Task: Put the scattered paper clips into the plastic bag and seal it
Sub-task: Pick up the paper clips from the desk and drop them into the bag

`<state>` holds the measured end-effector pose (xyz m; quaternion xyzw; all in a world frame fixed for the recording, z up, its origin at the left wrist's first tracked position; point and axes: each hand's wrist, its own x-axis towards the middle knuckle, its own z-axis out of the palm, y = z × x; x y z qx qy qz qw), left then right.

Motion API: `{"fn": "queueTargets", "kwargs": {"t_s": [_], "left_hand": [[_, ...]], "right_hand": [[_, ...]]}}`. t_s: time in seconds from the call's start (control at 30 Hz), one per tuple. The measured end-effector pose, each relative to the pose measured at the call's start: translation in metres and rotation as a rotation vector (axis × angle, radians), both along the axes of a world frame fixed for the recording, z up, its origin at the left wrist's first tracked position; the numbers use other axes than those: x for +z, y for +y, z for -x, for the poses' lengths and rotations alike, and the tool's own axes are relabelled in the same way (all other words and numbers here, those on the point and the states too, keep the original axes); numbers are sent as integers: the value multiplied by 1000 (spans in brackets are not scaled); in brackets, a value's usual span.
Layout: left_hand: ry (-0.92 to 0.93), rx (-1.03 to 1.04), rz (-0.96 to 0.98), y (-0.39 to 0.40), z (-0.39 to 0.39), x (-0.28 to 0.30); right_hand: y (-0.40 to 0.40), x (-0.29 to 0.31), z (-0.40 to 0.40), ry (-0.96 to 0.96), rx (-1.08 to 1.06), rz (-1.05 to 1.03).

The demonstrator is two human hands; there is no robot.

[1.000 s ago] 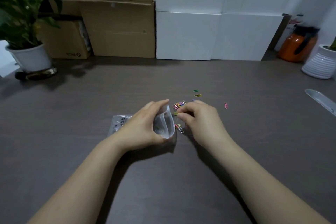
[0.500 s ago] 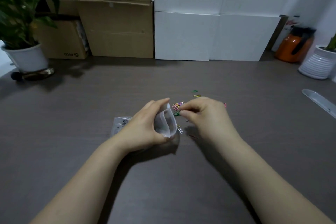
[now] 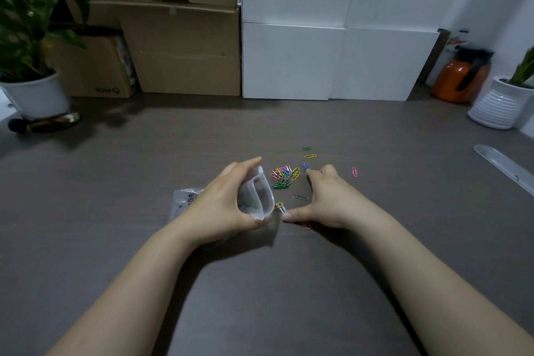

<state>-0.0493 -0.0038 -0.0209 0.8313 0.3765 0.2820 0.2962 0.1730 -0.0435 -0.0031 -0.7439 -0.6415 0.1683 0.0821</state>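
Since a second ago the right hand (image 3: 323,196) has drawn back from the mouth of the plastic bag (image 3: 255,196) and now lies spread on the dark wood-grain table (image 3: 144,167), fingers (image 3: 310,172) relaxed and holding nothing that shows. Gripping the bag with curled fingers, the left hand (image 3: 222,202) holds its mouth open just left of the paper clips (image 3: 284,175), whose main pile lies just beyond the bag, with strays farther right. Behind the pile stand cardboard boxes (image 3: 179,46) and white panels (image 3: 323,61); a potted plant (image 3: 29,66) sits far left.
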Motion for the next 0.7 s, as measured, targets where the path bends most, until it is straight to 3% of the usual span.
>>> {"fn": "queueTargets", "kwargs": {"t_s": [0.2, 0.7], "left_hand": [[-34, 19, 8, 2, 3, 0], [-131, 26, 51, 0, 9, 2]], "right_hand": [[25, -1, 1, 3, 20, -21], [26, -15, 13, 90, 2, -312]]}}
